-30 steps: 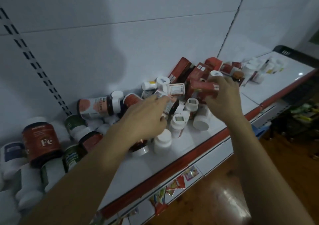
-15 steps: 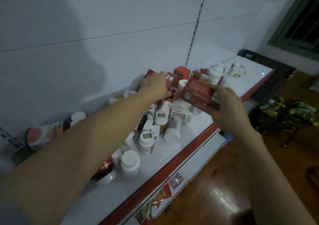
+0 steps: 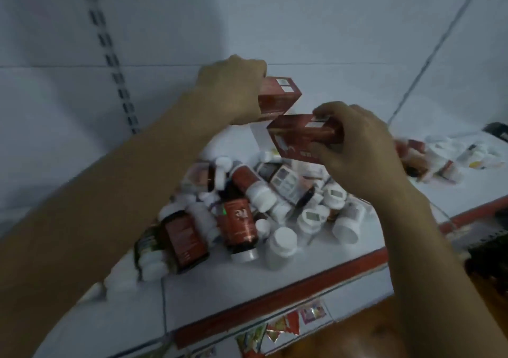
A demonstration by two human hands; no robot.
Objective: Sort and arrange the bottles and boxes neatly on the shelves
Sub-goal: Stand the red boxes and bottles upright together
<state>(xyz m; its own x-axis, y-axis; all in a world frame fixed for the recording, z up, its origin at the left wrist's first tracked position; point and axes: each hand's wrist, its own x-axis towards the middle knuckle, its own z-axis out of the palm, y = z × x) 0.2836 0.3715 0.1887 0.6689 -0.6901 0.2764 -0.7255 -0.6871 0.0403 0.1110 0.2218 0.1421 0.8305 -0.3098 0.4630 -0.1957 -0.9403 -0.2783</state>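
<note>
White shelf [image 3: 275, 283], jumbled bottles [image 3: 239, 220] beneath; left hand [image 3: 231, 91] round upper red box [image 3: 280, 96], right hand [image 3: 357, 143] round lower box [image 3: 299, 138].

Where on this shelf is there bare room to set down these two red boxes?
Bare shelf runs along the red front edge, ahead of the bottle pile. Another patch lies between that pile and the far-right cluster. The middle is crowded with toppled bottles.

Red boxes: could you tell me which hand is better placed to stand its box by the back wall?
Likely left: left hand holds the upper red box nearer the back wall; right hand holds the lower red box over the bottle pile.
</note>
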